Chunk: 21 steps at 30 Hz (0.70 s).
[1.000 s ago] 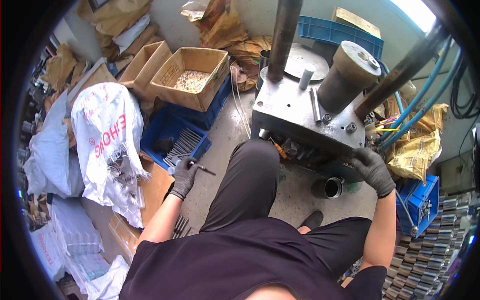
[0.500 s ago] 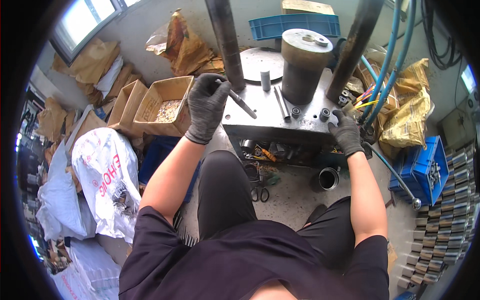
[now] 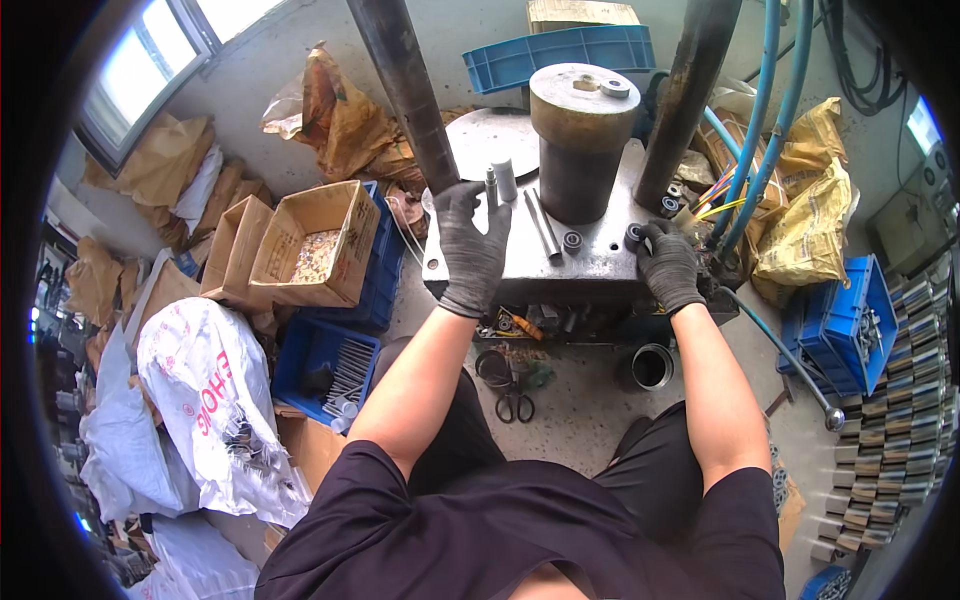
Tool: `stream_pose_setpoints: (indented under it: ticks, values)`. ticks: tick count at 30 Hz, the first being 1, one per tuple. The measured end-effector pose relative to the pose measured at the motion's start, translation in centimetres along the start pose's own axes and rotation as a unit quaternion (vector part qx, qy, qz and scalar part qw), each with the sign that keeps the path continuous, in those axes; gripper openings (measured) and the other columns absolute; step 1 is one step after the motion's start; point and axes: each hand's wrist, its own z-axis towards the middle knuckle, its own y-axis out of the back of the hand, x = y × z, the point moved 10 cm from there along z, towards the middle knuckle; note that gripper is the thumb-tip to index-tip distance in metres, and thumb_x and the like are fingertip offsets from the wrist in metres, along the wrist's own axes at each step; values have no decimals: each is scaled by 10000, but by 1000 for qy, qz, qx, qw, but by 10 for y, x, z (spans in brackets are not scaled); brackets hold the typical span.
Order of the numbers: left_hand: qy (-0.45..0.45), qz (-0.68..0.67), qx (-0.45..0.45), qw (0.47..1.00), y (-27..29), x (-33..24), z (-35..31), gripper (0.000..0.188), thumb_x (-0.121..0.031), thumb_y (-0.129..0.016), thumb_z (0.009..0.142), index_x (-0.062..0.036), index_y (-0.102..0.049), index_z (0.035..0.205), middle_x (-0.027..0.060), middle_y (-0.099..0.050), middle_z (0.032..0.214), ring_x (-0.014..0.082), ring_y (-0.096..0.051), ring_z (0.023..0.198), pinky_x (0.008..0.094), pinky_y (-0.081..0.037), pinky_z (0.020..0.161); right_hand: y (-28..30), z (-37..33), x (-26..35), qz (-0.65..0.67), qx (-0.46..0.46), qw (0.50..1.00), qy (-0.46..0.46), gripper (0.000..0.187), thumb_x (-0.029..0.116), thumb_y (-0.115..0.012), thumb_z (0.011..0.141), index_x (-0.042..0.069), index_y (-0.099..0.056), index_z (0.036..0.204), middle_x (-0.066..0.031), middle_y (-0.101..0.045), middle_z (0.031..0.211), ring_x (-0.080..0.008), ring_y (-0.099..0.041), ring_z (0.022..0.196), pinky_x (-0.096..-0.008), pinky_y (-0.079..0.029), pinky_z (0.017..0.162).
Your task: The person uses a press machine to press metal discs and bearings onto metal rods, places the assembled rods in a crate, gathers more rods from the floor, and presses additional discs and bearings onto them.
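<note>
Both my hands wear dark grey gloves. My left hand (image 3: 470, 252) pinches a slim metal shaft (image 3: 491, 184), which stands nearly upright beside a short grey cylinder (image 3: 505, 180). Over the right part of the steel plate (image 3: 515, 272), my right hand (image 3: 670, 266) has its fingers closed at a small round bearing (image 3: 633, 233). Between my hands lie a loose metal rod (image 3: 543, 226) and another small bearing (image 3: 572, 241). Behind them stands a large dark cylinder (image 3: 575, 165) with a ring (image 3: 615, 89) on its top. My left fingers partly hide the shaft's lower end.
Two thick columns (image 3: 405, 90) (image 3: 690, 100) rise from the plate. Blue hoses (image 3: 783, 130) and a lever with a ball end (image 3: 833, 418) are at right. Left are a cardboard box (image 3: 345, 270) and a blue bin of rods (image 3: 310, 355). Scissors (image 3: 515, 407) lie on the floor.
My left hand has moved right and turned the shaft from slanting to nearly upright, near the grey cylinder. My right hand has shifted left onto the bearing. The view has tilted slightly.
</note>
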Motion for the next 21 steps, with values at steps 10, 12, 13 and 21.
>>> stream_pose_setpoints:
  ticks: [10,12,13,21]
  values:
    - [192,-100,106,971,-46,46,-43,222,-110,-675,1018,-18,-625,1213,61,-625,1000,163,-571,920,348,-501,840,-11,6,11,-3,-6,999,46,218,246,-758,910,108,-760,1079,-124,-713,1205,-363,-680,1110,-498,-537,955]
    - [159,-220,112,956,-49,21,-45,199,-111,-667,1038,-27,-629,1214,21,-631,989,122,-551,899,317,-493,813,-2,6,14,-14,-34,998,48,231,251,-779,899,98,-761,1072,-124,-716,1144,-345,-685,1065,-476,-542,931]
    - [165,-270,132,939,-53,12,-50,191,-101,-656,1050,-29,-629,1224,6,-638,1026,86,-543,912,289,-490,817,3,7,16,-15,-40,998,51,231,251,-779,899,98,-761,1072,-124,-716,1144,-345,-685,1065,-476,-542,931]
    - [289,-319,334,839,-87,-29,-100,332,-192,-662,1056,1,-613,1322,22,-667,984,83,-592,863,273,-534,787,13,-10,-9,675,-28,685,-274,264,157,-687,993,41,-649,1227,-97,-737,1071,-246,-737,941,-384,-612,842]
